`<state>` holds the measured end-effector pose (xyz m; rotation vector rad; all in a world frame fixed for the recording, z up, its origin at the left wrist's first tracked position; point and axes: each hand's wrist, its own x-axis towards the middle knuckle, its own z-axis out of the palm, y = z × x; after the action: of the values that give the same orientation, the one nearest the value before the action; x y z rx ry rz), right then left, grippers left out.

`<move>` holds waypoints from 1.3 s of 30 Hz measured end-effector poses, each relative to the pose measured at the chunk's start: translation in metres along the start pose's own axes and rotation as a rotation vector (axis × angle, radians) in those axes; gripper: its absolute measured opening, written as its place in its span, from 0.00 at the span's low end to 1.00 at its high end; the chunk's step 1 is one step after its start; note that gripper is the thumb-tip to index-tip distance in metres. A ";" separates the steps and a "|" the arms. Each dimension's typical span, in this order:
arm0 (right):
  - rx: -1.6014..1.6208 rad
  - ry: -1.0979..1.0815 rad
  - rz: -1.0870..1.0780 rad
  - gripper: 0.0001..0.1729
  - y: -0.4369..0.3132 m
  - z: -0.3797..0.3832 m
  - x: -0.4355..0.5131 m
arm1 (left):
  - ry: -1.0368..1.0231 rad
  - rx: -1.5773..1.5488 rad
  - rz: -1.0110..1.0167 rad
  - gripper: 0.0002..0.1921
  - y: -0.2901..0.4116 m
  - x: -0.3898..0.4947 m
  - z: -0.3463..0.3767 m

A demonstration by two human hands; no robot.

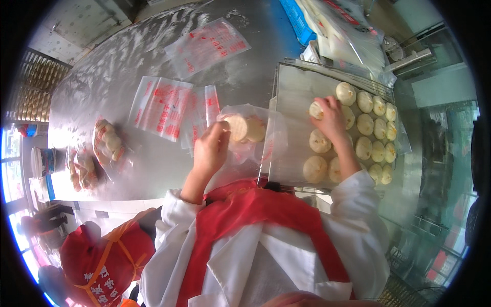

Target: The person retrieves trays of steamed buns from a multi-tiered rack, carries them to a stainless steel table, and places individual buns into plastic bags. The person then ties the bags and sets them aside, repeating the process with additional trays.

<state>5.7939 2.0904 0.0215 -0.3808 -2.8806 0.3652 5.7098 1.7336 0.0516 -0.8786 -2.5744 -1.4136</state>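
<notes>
My left hand pinches the edge of a clear plastic bag that has a few steamed buns in it, just left of the tray. Over the tray, my right hand grips one pale steamed bun between thumb and fingers. Rows of filled buns lie on the lined metal tray, to the right of and below that hand. Flat printed plastic bags rest on the metal table, left of the bag I hold.
Bags packed with buns lie at the table's left. Another flat bag is farther back. A blue plastic basket and a stack of plastic bags stand beyond the tray. A person in a red apron is at lower left.
</notes>
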 end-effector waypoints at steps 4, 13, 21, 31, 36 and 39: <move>0.083 0.462 -0.210 0.34 -0.055 -0.021 -0.007 | -0.155 -0.018 -0.128 0.08 0.008 -0.005 0.000; 0.490 -0.408 -0.435 0.28 -0.136 -0.018 -0.013 | -0.199 -0.270 -0.164 0.27 0.003 0.003 -0.017; 0.201 0.124 -0.689 0.17 -0.099 -0.036 -0.058 | -0.311 -0.224 -0.180 0.32 -0.005 0.010 -0.029; 0.037 -0.125 0.084 0.36 -0.018 -0.005 -0.078 | -0.313 -0.277 -0.164 0.36 -0.020 0.006 -0.029; 0.110 0.169 -0.094 0.36 -0.032 -0.018 -0.080 | -0.410 -0.186 -0.323 0.43 -0.013 -0.011 -0.016; 0.440 0.174 0.001 0.36 -0.069 -0.021 -0.072 | -0.459 -0.197 -0.261 0.49 -0.007 -0.012 -0.013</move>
<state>5.8513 2.0103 0.0468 -0.3147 -2.5349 0.8948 5.7134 1.7156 0.0497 -1.0280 -3.0155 -1.7351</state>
